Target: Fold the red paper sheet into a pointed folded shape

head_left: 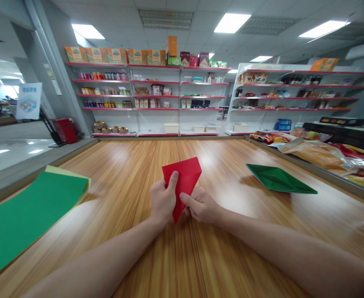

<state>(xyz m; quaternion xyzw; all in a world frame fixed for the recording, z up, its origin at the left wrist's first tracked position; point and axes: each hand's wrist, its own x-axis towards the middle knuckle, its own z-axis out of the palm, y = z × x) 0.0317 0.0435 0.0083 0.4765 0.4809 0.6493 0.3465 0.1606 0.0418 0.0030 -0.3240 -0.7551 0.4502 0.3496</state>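
Two-handed pinch: left hand (pixel 163 199) and right hand (pixel 202 205) grip folded red paper (pixel 188 174) by opposite edges; likely light, easily creased; keep thumbs flat.

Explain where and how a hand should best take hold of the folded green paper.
Probably pinch the folded green paper by its left tip, coming from the left, thumb above, fingers beneath: that thin point looks raised over its shadow on the table and is the end nearest the right hand.
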